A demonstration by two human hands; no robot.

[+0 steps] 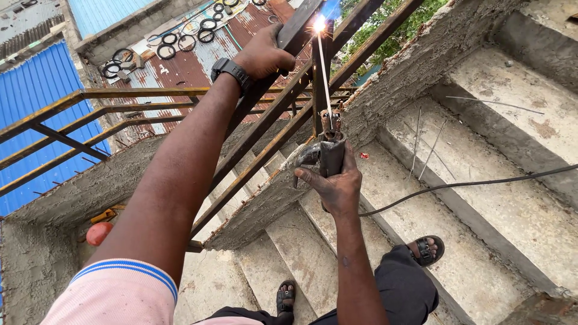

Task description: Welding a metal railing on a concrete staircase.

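Hands apart: left hand clamped on rail, right hand gripping holder, rod sparking at upright.

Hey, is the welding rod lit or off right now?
Lit. A bright spark glows at the tip of the welding rod against the railing bar. The right hand grips its holder; the left hand steadies the railing.

Bare concrete stairs (daylit) descend beside blue corrugated roofs.
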